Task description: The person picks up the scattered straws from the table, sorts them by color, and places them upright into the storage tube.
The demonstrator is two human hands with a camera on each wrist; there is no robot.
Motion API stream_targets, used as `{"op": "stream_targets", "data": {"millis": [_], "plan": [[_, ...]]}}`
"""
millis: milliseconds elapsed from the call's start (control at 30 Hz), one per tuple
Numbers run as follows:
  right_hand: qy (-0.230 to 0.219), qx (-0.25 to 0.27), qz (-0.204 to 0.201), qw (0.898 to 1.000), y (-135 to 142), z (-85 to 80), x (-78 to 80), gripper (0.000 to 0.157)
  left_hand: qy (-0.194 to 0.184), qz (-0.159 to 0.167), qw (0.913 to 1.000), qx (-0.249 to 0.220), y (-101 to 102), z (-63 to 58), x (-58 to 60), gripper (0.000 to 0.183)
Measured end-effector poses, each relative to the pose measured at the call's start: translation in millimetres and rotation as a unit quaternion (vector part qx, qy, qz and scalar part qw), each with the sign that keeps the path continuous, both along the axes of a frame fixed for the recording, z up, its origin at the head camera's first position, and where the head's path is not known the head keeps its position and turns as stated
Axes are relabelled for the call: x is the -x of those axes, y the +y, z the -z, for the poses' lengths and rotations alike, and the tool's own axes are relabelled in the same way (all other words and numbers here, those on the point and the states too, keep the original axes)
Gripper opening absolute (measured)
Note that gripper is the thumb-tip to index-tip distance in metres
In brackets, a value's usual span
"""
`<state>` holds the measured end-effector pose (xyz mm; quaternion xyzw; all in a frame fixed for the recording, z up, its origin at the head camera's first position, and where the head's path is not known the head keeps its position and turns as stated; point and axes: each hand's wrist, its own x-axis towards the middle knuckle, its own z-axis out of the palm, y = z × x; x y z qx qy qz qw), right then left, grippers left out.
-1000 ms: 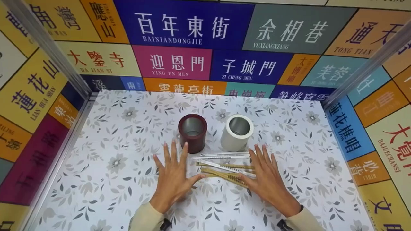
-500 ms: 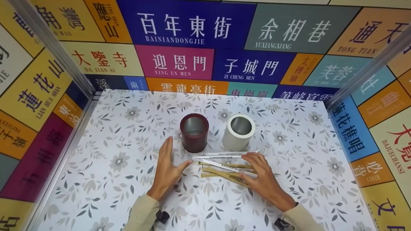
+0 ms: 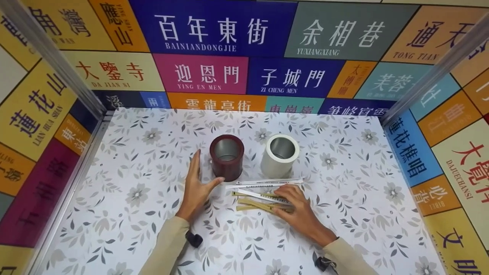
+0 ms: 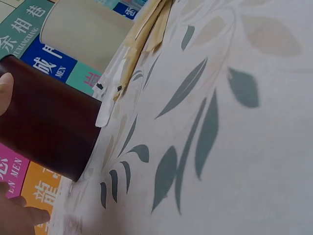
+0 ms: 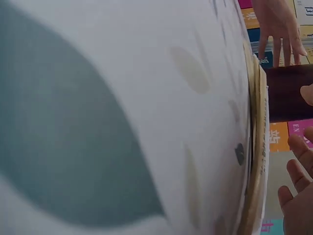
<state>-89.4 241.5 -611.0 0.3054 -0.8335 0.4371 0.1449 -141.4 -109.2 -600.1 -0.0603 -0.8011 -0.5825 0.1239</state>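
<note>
A dark red cylindrical cup (image 3: 227, 164) stands upright, its mouth facing up. My left hand (image 3: 195, 194) is at its left side, thumb spread from the straight fingers; contact with the cup I cannot tell. In the left wrist view the thumb (image 4: 5, 93) overlaps the cup. In front of both cups lies a loose pile of slim printed packets, some white (image 3: 250, 186), some tan (image 3: 248, 203). My right hand (image 3: 300, 214) hovers over the pile's right end, fingers bent and apart from the thumb. In the right wrist view its fingers (image 5: 301, 171) hold nothing visible.
A white cylindrical cup (image 3: 280, 162) stands upright to the right of the red one. White leaf-patterned cloth (image 3: 133, 229) covers the table. Printed panels (image 3: 198, 72) wall the back and both sides.
My left hand has turned on edge and moved up beside the red cup. My right hand has shifted left over the packets, its fingers bending from spread. The cups stay in place.
</note>
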Motion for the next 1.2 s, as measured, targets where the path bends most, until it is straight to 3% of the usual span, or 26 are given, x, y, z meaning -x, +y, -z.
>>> {"op": "stream_targets", "data": {"millis": [300,567,767,867,967,1100,1200], "plan": [[-0.015,-0.013,0.007,1.000,-1,11.9,-1.0,0.046,-0.013,0.027,0.9982,-0.052,11,7.2,11.3,0.111],[0.037,-0.010,-0.013,0.999,-1,23.2,-3.6,0.043,-0.022,0.047,0.9914,-0.120,23,11.3,18.8,0.114],[0.040,-0.030,-0.026,0.998,-4,24.5,-2.4,0.039,-0.029,0.050,0.9920,-0.112,28,7.9,25.3,0.117],[0.033,-0.043,-0.031,0.998,-5,24.0,-1.0,0.037,-0.036,0.049,0.9929,-0.102,30,-4.7,22.8,0.113],[0.036,-0.053,-0.038,0.997,-7,22.9,0.6,0.035,-0.045,0.039,0.9927,-0.105,32,-6.0,24.6,0.110],[0.046,-0.054,-0.043,0.997,-7,22.1,1.9,0.032,-0.037,0.023,0.9927,-0.112,33,7.0,30.7,0.108],[0.049,-0.048,-0.040,0.997,-7,21.9,1.7,0.028,-0.020,0.016,0.9934,-0.112,35,9.7,31.3,0.105]]}}
